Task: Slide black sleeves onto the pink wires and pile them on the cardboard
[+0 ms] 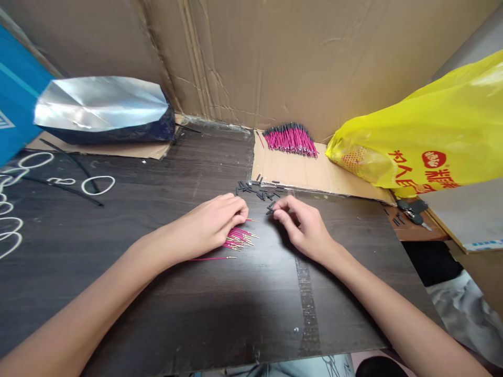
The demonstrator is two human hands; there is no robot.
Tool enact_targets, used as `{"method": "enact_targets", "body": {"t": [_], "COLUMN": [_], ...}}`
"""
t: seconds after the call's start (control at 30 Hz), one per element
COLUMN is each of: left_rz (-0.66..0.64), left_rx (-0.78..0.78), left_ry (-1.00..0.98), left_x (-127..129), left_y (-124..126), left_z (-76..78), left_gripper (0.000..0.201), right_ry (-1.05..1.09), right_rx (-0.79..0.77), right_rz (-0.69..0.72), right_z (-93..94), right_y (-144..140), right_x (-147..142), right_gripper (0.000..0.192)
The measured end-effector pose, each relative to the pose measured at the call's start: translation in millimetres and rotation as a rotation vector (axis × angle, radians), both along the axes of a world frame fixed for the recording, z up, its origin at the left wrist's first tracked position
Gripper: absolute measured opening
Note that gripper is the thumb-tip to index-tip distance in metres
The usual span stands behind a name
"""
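The wires (239,238) looked light and bendy, likely to flex if held far back, while their gold ends seemed stiffer but easily bent. The best hold was probably on the pink cover just behind the metal. The tubes (259,192) seemed almost weightless and apt to roll, so a gentle pinch across the sides would suit them.

The left hand (220,221) had thumb and forefinger closed on one wire, whose gold end (252,220) stuck out toward the right hand (303,226). The right thumb and forefinger were nearly together at a tube beyond their tips; whether they gripped it, I could not tell.

The wires were thin and deep pink, bunched beneath and just right of the left hand, with a stray wire (212,258) nearer the wearer. The tubes, short and matt black, lay scattered ahead, between both hands. Farther ahead, black-ended pink wires (290,140) sat bunched on cardboard (291,172).
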State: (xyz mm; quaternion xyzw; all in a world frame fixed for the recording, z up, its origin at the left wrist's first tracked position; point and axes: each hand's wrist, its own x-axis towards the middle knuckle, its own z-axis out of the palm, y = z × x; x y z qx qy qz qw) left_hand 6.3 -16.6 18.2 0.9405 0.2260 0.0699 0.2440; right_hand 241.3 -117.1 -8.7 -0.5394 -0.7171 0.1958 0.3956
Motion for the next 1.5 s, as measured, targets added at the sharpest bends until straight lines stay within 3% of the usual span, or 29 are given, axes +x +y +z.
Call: {"method": "enact_targets", "body": {"t": [0.2, 0.47, 1.5], "left_rz": [0.034, 0.064, 0.181], "left_rx": [-0.07, -0.128, -0.239], "left_ry": [-0.103, -0.204, -0.27], "left_x": [8, 16, 17], "left_y": [-10, -21, -19], "left_z": [1.1, -1.7, 0.2], "left_gripper": [0.026, 0.023, 0.021], "right_ry": [0.193, 0.233, 0.363], "right_rx": [-0.126, -0.037, -0.055], "right_rz": [0.076, -0.062, -0.065], "right_z": [-1.9, -0.6, -0.8], "right_y": [-7, -14, -13], "right_x": [-14, -28, -25], "right_gripper": [0.013, 0.011, 0.008]}}
